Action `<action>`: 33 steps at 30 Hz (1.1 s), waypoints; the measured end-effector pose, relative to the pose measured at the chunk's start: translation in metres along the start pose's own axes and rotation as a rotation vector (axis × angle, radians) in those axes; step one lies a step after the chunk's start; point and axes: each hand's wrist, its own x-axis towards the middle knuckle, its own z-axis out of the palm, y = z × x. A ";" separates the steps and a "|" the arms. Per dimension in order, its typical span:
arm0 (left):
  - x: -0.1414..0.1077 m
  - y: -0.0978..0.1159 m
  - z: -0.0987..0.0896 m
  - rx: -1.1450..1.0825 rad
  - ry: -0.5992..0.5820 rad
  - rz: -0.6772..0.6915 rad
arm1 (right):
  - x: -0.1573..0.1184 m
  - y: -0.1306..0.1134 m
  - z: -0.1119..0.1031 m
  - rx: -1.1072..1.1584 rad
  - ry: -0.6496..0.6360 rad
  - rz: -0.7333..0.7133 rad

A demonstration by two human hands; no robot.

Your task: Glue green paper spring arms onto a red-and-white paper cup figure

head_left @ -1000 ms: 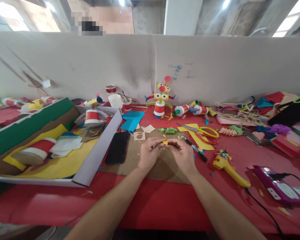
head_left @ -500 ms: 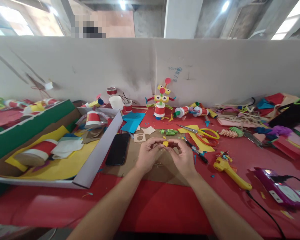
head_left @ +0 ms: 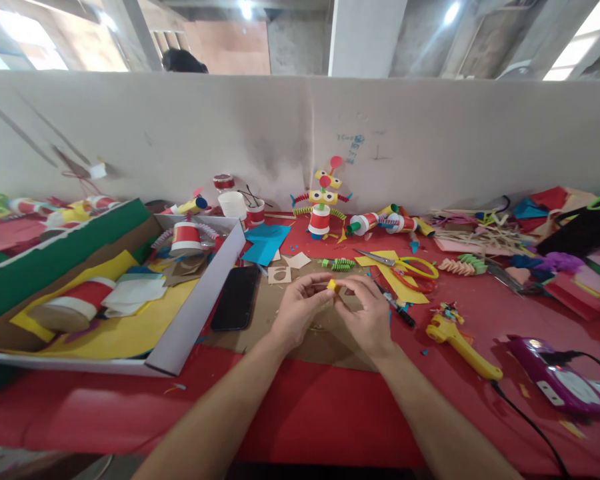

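Note:
Between my fingertips is a small folded piece of yellow paper [head_left: 332, 285], held above a brown cardboard sheet [head_left: 260, 333]. My left hand [head_left: 300, 308] pinches it from the left, fingers closed. From the other side, my right hand [head_left: 364, 310] grips it between thumb and fingers. Just beyond the hands lies a green folded paper spring [head_left: 338, 265]. Yellow-handled scissors [head_left: 410, 267] rest on yellow paper [head_left: 413, 291] to the right. A dark pen-like tool [head_left: 404, 315], partly hidden by my right hand, lies beside it.
At left stands an open box [head_left: 200, 287] with paper and cup pieces, next to a black phone [head_left: 236, 298]. On the right lie a yellow glue gun [head_left: 463, 347] with a cord and a purple power strip [head_left: 563, 380]. A paper-cup figure [head_left: 321, 220] stands near the partition [head_left: 180, 133].
Both hands stay over the cardboard. The yellow paper piece has turned slightly between the fingertips, and my right fingers have shifted a little. The surroundings look the same.

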 end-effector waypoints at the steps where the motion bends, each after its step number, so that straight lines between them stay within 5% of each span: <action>1: -0.001 0.001 0.001 0.030 0.020 -0.006 | -0.001 0.001 0.001 -0.038 0.002 -0.014; 22: 0.006 0.002 -0.016 -0.137 -0.251 -0.255 | -0.002 0.000 0.000 0.013 -0.129 -0.064; 33: 0.006 -0.001 -0.013 -0.240 -0.167 -0.307 | -0.002 0.005 -0.002 -0.091 -0.067 -0.125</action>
